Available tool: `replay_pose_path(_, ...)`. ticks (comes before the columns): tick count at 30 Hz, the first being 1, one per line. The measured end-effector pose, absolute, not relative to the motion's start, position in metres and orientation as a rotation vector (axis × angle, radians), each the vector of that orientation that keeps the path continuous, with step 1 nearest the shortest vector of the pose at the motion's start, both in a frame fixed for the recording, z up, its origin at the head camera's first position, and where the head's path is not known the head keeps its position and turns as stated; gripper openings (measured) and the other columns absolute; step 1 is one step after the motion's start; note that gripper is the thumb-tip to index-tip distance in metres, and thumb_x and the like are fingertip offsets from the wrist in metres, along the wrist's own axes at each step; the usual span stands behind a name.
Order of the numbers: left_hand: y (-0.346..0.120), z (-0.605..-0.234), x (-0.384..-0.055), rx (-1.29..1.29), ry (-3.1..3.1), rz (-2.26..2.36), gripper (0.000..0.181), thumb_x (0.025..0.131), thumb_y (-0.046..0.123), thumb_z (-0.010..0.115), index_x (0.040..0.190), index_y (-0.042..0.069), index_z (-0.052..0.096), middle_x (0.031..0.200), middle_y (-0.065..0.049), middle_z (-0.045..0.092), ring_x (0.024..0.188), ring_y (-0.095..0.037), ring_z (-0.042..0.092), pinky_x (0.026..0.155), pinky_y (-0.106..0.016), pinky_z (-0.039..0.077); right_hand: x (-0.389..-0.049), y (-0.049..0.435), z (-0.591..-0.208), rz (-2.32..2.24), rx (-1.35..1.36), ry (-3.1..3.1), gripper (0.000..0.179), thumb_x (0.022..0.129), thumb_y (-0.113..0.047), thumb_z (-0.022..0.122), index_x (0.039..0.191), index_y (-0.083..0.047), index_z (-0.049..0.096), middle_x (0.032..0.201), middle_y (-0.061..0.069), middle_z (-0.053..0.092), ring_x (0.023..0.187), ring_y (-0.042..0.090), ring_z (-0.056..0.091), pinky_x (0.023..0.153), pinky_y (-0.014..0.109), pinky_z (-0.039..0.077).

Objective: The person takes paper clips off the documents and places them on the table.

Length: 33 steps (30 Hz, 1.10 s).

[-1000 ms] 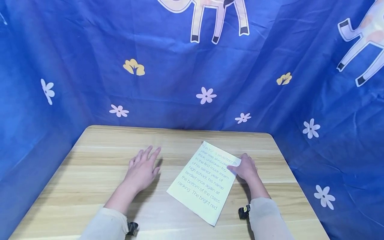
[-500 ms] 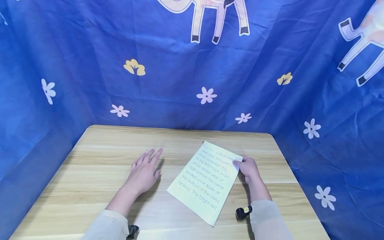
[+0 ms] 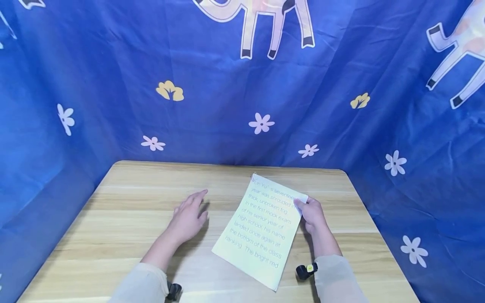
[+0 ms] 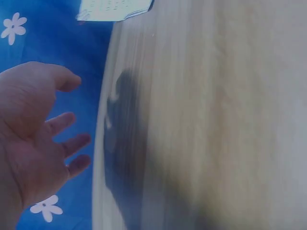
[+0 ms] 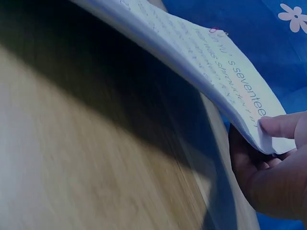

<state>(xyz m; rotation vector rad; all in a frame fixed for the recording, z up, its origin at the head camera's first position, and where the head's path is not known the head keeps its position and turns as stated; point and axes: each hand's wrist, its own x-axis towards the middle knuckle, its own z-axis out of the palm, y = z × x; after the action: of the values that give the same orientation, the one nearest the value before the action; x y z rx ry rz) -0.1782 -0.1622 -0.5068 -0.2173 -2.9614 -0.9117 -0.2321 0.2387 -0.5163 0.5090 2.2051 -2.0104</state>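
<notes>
A stack of printed paper sheets (image 3: 254, 235) is held up at a slant, casting a broad shadow on the wood in the right wrist view. My right hand (image 3: 313, 213) pinches its upper right corner, thumb (image 5: 279, 126) on the printed face and fingers underneath. What look like small paper clips (image 3: 252, 178) sit at the upper left corner; they are too small to make out well. To the left of the sheets, my left hand (image 3: 188, 219) hovers over the table with relaxed fingers, holding nothing. Its palm and spread fingertips show in the left wrist view.
The wooden table (image 3: 113, 235) has rounded far corners. A blue cloth (image 3: 212, 92) printed with flowers and animals hangs behind it and along both sides. A small black camera (image 3: 306, 270) is worn at the right wrist, another (image 3: 174, 291) at the left.
My right thumb has shifted outward to the corner of the sheets. The stack's upper left corner sits slightly higher. My left hand has moved a little to the right, its fingers closer together.
</notes>
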Motion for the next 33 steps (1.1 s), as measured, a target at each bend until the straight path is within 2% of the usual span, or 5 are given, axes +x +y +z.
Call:
replay_pose_path(7, -0.141, -0.508, -0.197, -0.197, -2.845, -1.251, 0.060, 0.108, 0.018, 0.062, 0.163, 0.006, 0.041, 0.165, -0.020, 0.050, 0.145, -0.046, 0.057, 0.123, -0.065, 0.046, -0.229, 0.227, -0.519, -2.099, 0.412, 2.130, 0.039, 0.107, -0.009, 0.064, 0.141, 0.010, 0.060, 0.105, 0.003, 0.078, 0.089, 0.012, 0.072, 0.077, 0.022, 0.062)
replay_pose_path(10, -0.131, -0.509, -0.206, -0.158, -2.779, -1.422, 0.056, 0.109, 0.018, 0.061, 0.161, 0.007, 0.043, 0.162, -0.019, 0.055, 0.141, -0.043, 0.062, 0.121, -0.060, 0.050, -0.228, 0.221, -0.520, -2.119, 0.389, 2.112, 0.039, 0.106, -0.009, 0.065, 0.140, 0.009, 0.062, 0.106, 0.005, 0.080, 0.088, 0.011, 0.074, 0.076, 0.022, 0.062)
replay_pose_path(16, -0.116, -0.514, -0.220, -0.030, -2.624, -1.768, 0.058, 0.111, 0.023, 0.061, 0.162, 0.009, 0.038, 0.162, -0.019, 0.055, 0.145, -0.041, 0.059, 0.122, -0.057, 0.051, -0.227, 0.208, -0.523, -2.114, 0.349, 2.086, 0.034, 0.106, -0.009, 0.065, 0.137, 0.005, 0.066, 0.108, 0.007, 0.081, 0.089, 0.015, 0.075, 0.077, 0.024, 0.063)
replay_pose_path(23, -0.107, -0.525, -0.225, 0.049, -2.544, -1.867, 0.060, 0.109, 0.025, 0.063, 0.161, 0.012, 0.036, 0.159, -0.017, 0.059, 0.146, -0.036, 0.059, 0.125, -0.051, 0.050, -0.224, 0.196, -0.526, -2.065, 0.284, 2.089, 0.033, 0.106, -0.010, 0.066, 0.135, 0.005, 0.066, 0.115, 0.015, 0.080, 0.094, 0.018, 0.075, 0.079, 0.027, 0.063)
replay_pose_path(33, -0.100, -0.542, -0.229, 0.173, -2.509, -1.842, 0.046, 0.106, 0.021, 0.068, 0.147, 0.017, 0.049, 0.135, -0.015, 0.076, 0.123, -0.030, 0.071, 0.112, -0.046, 0.056, -0.223, 0.190, -0.533, -2.006, 0.214, 2.089, 0.032, 0.105, -0.007, 0.066, 0.135, 0.005, 0.066, 0.115, 0.018, 0.081, 0.090, 0.019, 0.077, 0.078, 0.027, 0.064)
